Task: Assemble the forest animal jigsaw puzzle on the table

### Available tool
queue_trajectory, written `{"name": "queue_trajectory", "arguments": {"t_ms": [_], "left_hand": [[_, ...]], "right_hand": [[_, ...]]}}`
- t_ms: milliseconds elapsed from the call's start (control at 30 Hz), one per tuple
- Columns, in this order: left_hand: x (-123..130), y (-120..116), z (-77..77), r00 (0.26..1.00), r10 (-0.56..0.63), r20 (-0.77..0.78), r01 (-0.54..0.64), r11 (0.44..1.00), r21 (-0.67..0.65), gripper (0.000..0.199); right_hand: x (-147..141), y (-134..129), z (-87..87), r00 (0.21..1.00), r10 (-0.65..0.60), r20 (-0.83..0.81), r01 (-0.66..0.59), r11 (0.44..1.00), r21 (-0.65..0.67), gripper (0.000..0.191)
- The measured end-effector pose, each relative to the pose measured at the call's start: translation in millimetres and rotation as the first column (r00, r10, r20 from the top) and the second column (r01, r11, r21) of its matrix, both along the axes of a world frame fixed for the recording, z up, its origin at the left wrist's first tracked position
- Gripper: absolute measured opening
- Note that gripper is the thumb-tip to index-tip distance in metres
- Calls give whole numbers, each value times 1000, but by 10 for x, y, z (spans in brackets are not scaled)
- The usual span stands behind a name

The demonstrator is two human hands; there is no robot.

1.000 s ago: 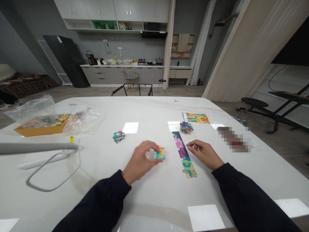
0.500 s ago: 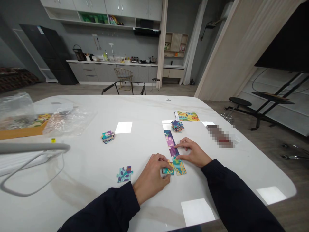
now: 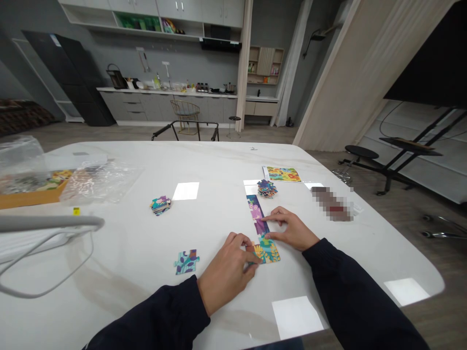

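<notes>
My left hand [image 3: 231, 265] has its thumb and fingers closed on a teal jigsaw piece with yellow leaves [image 3: 258, 252]. That piece sits flush against the lower left side of a joined puzzle strip [image 3: 258, 224], though fingers partly cover it. Purple figures and dark blue show along the strip, with teal and yellow leaves at its near end. Resting on the strip's right side, my right hand [image 3: 292, 229] is open, index finger and thumb apart. A loose teal piece with purple leaves [image 3: 187, 262] lies left of my left hand.
One stack of pieces [image 3: 267, 188] stands beyond the strip, another stack [image 3: 160, 205] to the left. A picture card [image 3: 283, 174] lies behind. Clear plastic bags [image 3: 97, 182], an orange box [image 3: 34, 198] and a grey cable [image 3: 51, 293] occupy the table's left side.
My left hand has brought the yellow-leaf piece up against the strip's near end, and its fingertips now sit lower on it. My right hand stays put on the strip. The view shifts slightly.
</notes>
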State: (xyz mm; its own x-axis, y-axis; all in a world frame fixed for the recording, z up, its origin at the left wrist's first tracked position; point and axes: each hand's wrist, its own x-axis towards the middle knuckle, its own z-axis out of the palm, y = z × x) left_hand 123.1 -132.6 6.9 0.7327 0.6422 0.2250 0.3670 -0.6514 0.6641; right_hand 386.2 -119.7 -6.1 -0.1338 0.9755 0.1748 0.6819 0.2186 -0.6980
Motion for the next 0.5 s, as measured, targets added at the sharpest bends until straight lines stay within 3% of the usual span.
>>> {"name": "queue_trajectory", "arguments": {"t_ms": [167, 300, 500], "left_hand": [[-17, 9, 2, 1000, -10, 9, 11, 1000, -13, 26], [-18, 19, -7, 996, 66, 55, -63, 996, -59, 37], [-21, 22, -12, 994, 100, 48, -96, 992, -81, 32]], "right_hand": [[-1, -2, 14, 1000, -4, 14, 4, 1000, -7, 46], [0, -7, 25, 1000, 0, 30, 0, 1000, 5, 47], [-6, -7, 39, 999, -2, 49, 1, 1000, 19, 48]]}}
